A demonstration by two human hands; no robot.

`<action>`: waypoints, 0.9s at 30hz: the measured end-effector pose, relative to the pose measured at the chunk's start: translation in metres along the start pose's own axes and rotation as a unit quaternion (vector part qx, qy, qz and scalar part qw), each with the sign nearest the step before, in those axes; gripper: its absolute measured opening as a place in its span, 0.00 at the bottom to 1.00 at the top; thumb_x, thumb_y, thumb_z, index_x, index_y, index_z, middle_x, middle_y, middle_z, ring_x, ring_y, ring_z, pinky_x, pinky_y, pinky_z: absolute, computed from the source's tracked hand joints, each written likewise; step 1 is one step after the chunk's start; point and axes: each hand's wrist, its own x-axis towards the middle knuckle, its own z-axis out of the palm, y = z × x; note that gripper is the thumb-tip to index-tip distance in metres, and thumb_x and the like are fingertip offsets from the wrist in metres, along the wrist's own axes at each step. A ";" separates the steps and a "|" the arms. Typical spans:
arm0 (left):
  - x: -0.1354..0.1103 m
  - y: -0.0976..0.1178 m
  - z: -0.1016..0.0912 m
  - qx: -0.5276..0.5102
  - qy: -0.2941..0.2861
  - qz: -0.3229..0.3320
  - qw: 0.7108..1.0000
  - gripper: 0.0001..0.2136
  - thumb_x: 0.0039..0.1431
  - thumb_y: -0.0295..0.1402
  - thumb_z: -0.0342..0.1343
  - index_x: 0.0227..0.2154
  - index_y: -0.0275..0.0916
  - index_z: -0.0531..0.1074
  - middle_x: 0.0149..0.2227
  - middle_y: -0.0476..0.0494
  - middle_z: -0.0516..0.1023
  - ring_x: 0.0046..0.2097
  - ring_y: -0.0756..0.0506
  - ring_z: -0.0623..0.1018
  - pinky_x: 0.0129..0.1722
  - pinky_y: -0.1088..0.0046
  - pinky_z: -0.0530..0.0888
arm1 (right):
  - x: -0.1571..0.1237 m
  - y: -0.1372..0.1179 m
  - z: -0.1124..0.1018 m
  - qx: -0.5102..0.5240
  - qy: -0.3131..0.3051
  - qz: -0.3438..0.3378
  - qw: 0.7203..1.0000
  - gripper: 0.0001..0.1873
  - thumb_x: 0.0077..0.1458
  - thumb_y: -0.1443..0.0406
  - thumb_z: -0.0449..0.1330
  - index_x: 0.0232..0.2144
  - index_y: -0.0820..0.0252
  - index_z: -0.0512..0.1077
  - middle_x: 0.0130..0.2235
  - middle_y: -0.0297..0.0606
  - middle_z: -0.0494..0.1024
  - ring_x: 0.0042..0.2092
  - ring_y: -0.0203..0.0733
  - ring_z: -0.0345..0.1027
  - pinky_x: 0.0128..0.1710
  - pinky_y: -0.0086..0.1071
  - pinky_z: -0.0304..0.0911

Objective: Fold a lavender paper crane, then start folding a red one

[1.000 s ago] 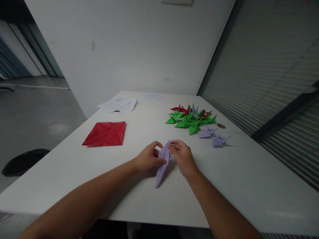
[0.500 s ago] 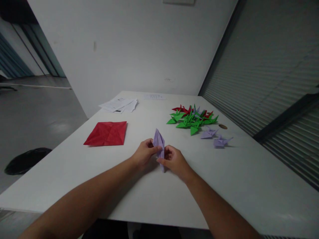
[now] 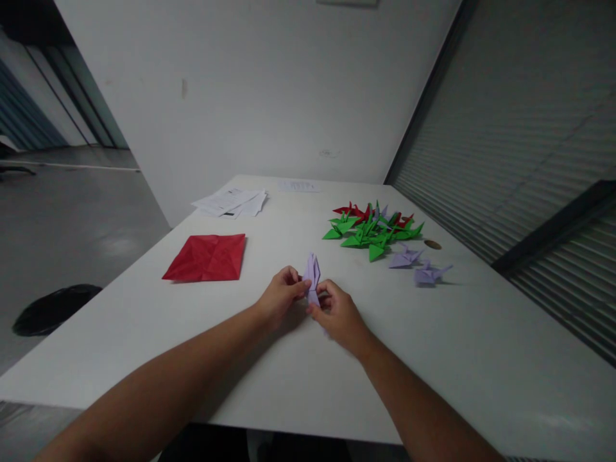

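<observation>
A narrow piece of folded purple origami paper (image 3: 312, 269) points away from me above the near middle of the table. Its left side is pinched by my left hand (image 3: 283, 294), thumb on top. My right hand (image 3: 338, 314) grips the lower right part between thumb and fingers, covering some of the near end. Two slender points lie side by side at the paper's far end. Beyond my right hand, two purple paper cranes (image 3: 428, 274) rest on the table.
Green and red paper cranes (image 3: 368, 234) lie heaped at the back right, near a round hole (image 3: 432, 244) in the white table (image 3: 269, 391). Red creased paper (image 3: 206, 258) lies to the left, with printed sheets (image 3: 233, 202) behind it. A black-lined bin (image 3: 55, 309) stands on the floor.
The purple paper's lower end has been folded or turned and looks shorter, and its far end shows two narrow points. My right hand has shifted slightly to the right.
</observation>
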 end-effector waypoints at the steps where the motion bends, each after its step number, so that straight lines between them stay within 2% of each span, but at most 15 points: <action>1: 0.000 0.001 0.000 0.023 -0.004 0.013 1.000 0.19 0.45 0.35 0.72 0.27 0.39 0.63 0.25 0.54 0.70 0.26 0.54 0.70 0.28 0.78 0.64 | 0.000 -0.001 0.000 -0.007 -0.001 -0.007 1.000 0.09 0.51 0.67 0.63 0.36 0.55 0.68 0.34 0.33 0.78 0.33 0.39 0.74 0.32 0.31 0.68; 6: 0.000 0.004 0.000 0.101 0.004 0.058 0.993 0.13 0.46 0.37 0.70 0.27 0.37 0.73 0.25 0.51 0.72 0.29 0.51 0.70 0.31 0.75 0.65 | 0.001 0.000 -0.001 -0.041 0.005 -0.038 0.998 0.09 0.51 0.68 0.62 0.38 0.56 0.70 0.34 0.34 0.76 0.34 0.40 0.72 0.36 0.32 0.69; 10: 0.001 0.005 -0.002 0.127 0.000 0.047 0.991 0.12 0.49 0.40 0.68 0.28 0.36 0.77 0.26 0.49 0.74 0.31 0.50 0.71 0.34 0.74 0.66 | 0.002 0.002 -0.002 -0.046 0.007 -0.041 0.998 0.11 0.51 0.69 0.62 0.39 0.57 0.72 0.36 0.35 0.76 0.33 0.39 0.70 0.34 0.32 0.68; 13: 0.000 0.005 -0.003 0.124 -0.025 0.021 0.992 0.12 0.52 0.41 0.65 0.30 0.35 0.78 0.29 0.46 0.76 0.33 0.49 0.73 0.36 0.72 0.68 | 0.002 0.002 -0.003 -0.063 -0.004 -0.058 0.996 0.13 0.50 0.71 0.60 0.40 0.57 0.74 0.38 0.37 0.76 0.34 0.38 0.69 0.33 0.31 0.67; 18: -0.001 0.007 -0.003 0.142 -0.027 0.034 0.989 0.13 0.48 0.40 0.68 0.28 0.35 0.76 0.28 0.46 0.77 0.31 0.49 0.74 0.34 0.73 0.69 | 0.002 -0.003 -0.004 -0.086 -0.010 -0.077 0.993 0.18 0.47 0.75 0.59 0.41 0.57 0.76 0.41 0.39 0.75 0.37 0.40 0.70 0.33 0.31 0.68; 24: 0.002 0.005 -0.005 0.136 0.010 0.021 0.990 0.12 0.48 0.40 0.67 0.28 0.36 0.76 0.29 0.47 0.77 0.32 0.48 0.76 0.35 0.72 0.72 | 0.000 -0.001 -0.008 -0.001 -0.058 -0.056 0.997 0.20 0.53 0.68 0.63 0.50 0.55 0.73 0.49 0.43 0.72 0.43 0.42 0.73 0.37 0.33 0.74; 27: 0.002 0.005 -0.005 0.122 0.036 0.015 0.992 0.10 0.47 0.38 0.66 0.27 0.36 0.75 0.26 0.49 0.75 0.30 0.50 0.74 0.32 0.74 0.71 | -0.002 -0.003 -0.010 -0.010 -0.075 -0.073 0.994 0.27 0.51 0.63 0.70 0.53 0.54 0.70 0.53 0.45 0.70 0.45 0.45 0.73 0.39 0.36 0.75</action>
